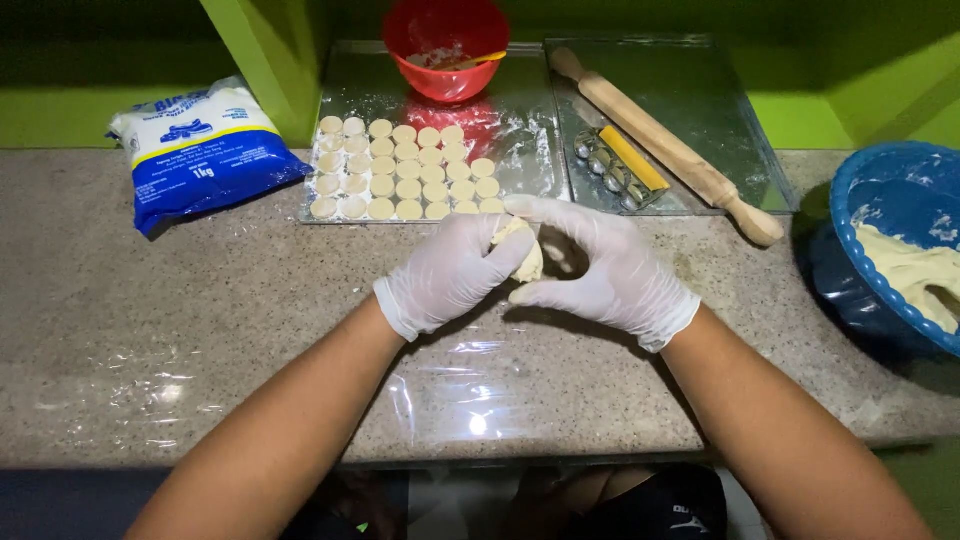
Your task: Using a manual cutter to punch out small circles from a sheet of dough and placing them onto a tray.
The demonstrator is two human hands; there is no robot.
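On the speckled stone tabletop (150, 330), your gloved left hand (450, 275) and right hand (605, 270) meet, both clamped on a small dough lump (524, 250) pressed between their fingertips. Just beyond your hands lies a metal tray (520, 130) of dough rounds (400, 170).

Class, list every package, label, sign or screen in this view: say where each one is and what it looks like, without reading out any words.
Flour bag: far left on the stone counter, left of the metal tray of dough rounds; a soft, pillow-shaped plastic bag lying flat, white at its top end, blue below, with a yellow stripe.
No separate labels, signs or screens are visible.
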